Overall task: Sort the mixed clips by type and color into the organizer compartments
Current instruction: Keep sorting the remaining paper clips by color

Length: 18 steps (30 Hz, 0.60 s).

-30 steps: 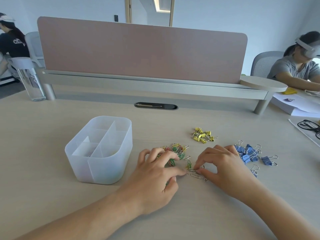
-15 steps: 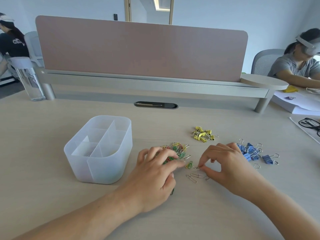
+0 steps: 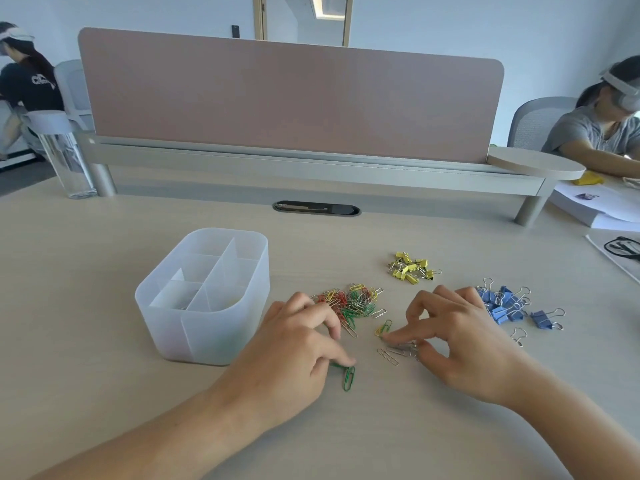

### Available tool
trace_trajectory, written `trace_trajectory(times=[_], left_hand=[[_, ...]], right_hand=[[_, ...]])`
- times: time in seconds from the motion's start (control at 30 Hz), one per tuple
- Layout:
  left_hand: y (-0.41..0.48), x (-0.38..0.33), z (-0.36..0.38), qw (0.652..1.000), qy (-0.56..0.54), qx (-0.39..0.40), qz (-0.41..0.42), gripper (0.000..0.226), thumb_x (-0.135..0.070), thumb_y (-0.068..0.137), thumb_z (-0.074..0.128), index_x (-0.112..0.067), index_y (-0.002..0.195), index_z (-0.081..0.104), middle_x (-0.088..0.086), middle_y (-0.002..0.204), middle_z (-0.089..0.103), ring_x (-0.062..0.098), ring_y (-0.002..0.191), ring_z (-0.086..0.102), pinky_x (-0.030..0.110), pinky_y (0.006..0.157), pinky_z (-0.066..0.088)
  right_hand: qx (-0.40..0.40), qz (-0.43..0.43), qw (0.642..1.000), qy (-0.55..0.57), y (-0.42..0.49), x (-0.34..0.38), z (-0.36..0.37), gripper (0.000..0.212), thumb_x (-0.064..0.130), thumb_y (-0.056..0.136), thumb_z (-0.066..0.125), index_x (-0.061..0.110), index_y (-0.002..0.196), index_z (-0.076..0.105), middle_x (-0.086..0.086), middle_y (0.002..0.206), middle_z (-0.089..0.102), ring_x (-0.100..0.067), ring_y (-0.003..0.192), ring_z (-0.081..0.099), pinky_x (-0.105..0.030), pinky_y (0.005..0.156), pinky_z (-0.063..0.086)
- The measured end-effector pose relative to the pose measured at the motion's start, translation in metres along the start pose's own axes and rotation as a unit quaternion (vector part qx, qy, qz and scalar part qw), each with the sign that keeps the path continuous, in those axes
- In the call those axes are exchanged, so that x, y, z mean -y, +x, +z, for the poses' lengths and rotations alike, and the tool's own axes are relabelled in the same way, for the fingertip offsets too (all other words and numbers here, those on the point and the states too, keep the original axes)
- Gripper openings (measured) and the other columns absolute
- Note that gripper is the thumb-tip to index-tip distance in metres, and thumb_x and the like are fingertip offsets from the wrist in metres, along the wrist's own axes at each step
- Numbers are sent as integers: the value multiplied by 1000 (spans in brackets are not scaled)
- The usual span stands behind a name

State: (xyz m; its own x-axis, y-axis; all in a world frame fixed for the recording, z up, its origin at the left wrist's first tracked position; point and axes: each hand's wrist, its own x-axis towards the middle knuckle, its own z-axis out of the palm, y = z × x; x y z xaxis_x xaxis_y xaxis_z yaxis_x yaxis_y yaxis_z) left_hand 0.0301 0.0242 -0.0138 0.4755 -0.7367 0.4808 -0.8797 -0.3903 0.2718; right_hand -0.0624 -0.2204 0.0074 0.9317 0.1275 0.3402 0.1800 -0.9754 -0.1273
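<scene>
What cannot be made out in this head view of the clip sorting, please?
Head view:
Organizer contents: frosted walls blur them.
Whether the left hand grips the green paper clip: the hand covers it.
Right hand pinching or only touching the silver paper clips: too small.
Glasses: cut off by right edge.

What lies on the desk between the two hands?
Head view shows yellow-green paper clips and silver paper clips between the left hand and right hand.
</scene>
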Motion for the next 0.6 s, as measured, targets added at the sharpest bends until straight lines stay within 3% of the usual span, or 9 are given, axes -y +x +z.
trace_trajectory(times=[0.1,0.17,0.37,0.6], left_hand=[[0,0,2,1000,-19,-5,0,44,-9,81,51,-43,95,75,-22,95,56,9,90,47,33,78,48],[1,0,3,999,-29,-12,-12,48,-13,83,38,-39,102,74,-22,96,56,7,93,46,32,81,48],[2,-1,3,1000,-2,-8,-29,53,-22,80,29,-36,109,72,-23,100,54,3,95,40,32,84,47],[1,-1,6,997,66,24,-44,59,-25,80,26,-39,124,63,-19,110,49,11,98,38,30,87,45]], right_hand=[[28,-40,999,14,0,8,2,52,17,75,56,59,104,64,27,92,44,4,83,39,-24,82,25],[34,-59,997,30,-1,12,3,57,13,75,52,60,107,63,26,94,45,3,85,40,-24,82,25],[-61,27,997,29,0,-5,9,47,18,76,47,48,105,70,25,86,51,6,83,42,-17,84,25],[-63,26,998,9,4,-4,18,25,57,83,49,49,91,71,28,83,51,4,79,40,-15,83,23]])
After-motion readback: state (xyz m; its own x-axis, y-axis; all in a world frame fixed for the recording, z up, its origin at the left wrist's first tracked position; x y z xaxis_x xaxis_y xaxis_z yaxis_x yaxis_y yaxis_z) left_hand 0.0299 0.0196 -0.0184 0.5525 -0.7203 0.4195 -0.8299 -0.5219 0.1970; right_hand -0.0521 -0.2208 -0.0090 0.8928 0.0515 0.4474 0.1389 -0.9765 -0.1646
